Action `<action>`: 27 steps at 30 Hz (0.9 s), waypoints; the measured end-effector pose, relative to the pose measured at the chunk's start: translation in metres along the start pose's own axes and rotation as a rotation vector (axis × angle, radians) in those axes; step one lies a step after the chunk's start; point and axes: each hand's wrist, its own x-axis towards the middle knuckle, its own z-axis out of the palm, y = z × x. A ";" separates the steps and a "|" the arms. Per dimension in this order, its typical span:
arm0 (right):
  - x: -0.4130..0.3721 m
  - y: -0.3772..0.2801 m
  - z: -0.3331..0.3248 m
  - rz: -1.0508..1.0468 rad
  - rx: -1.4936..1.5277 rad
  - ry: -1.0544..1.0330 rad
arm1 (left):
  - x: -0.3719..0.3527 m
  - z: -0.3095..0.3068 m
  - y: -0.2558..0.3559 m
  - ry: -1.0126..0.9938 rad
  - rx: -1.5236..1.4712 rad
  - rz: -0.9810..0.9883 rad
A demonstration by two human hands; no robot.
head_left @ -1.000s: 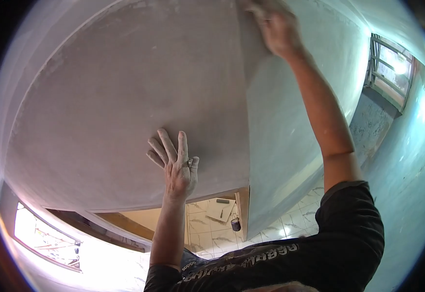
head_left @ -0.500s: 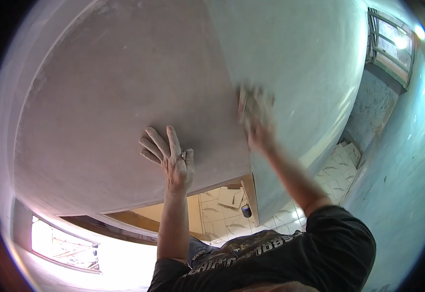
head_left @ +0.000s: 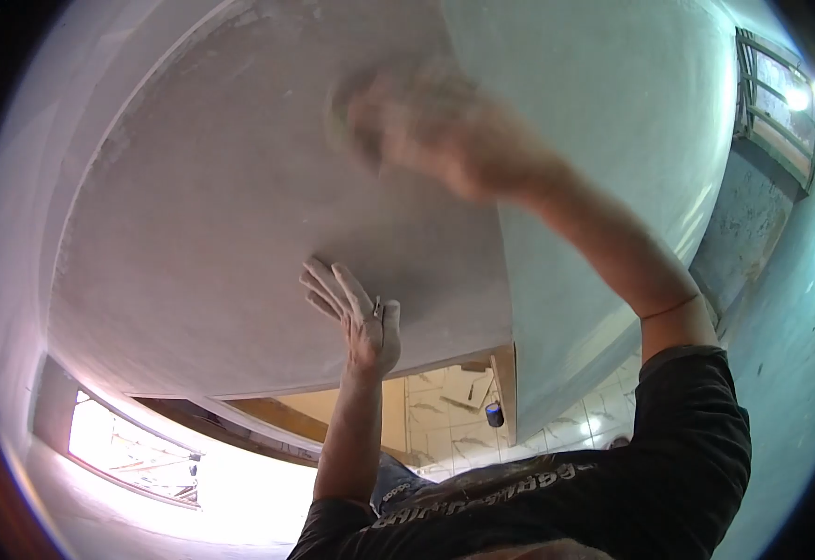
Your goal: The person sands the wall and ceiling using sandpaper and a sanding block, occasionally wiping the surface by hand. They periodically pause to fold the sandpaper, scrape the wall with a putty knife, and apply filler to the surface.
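Observation:
My left hand (head_left: 361,322) is dusted pale and lies against the grey plastered wall (head_left: 193,205), fingers stretched and thumb apart. It holds nothing; something small, like a ring, shows near the base of a finger. Higher up and to the right, my right hand (head_left: 454,140) is smeared by motion in front of the wall. A flat sanding block (head_left: 356,117) is in its grip, blurred at the far end of the fingers; its exact make cannot be told.
Below the wall's lower edge an opening shows a tiled floor (head_left: 431,425) with a dark blue cup-like container (head_left: 494,415). A bright window (head_left: 132,448) is at lower left, a barred window (head_left: 780,93) at upper right. A paler wall section (head_left: 594,112) adjoins on the right.
My right hand has swept up and left across the wall with the sanding block. My left hand stays flat on the wall, its fingers closer together. The view has shifted slightly.

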 end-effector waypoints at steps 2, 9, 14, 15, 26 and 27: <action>-0.006 0.009 0.006 0.032 0.025 0.012 | 0.002 0.007 0.000 -0.008 0.070 -0.109; -0.045 0.004 0.001 0.036 0.228 0.075 | -0.005 0.008 -0.004 0.018 0.033 -0.120; -0.062 0.178 -0.048 0.569 0.024 0.512 | 0.003 0.012 -0.002 0.016 0.082 -0.147; -0.067 0.188 -0.061 0.631 0.077 0.609 | 0.003 0.012 -0.003 0.020 0.090 -0.149; -0.230 0.105 -0.053 1.603 0.270 0.772 | -0.005 0.000 0.005 -0.024 0.118 -0.236; -0.294 0.116 -0.028 1.473 -0.041 0.848 | -0.004 0.002 0.005 -0.032 0.099 -0.229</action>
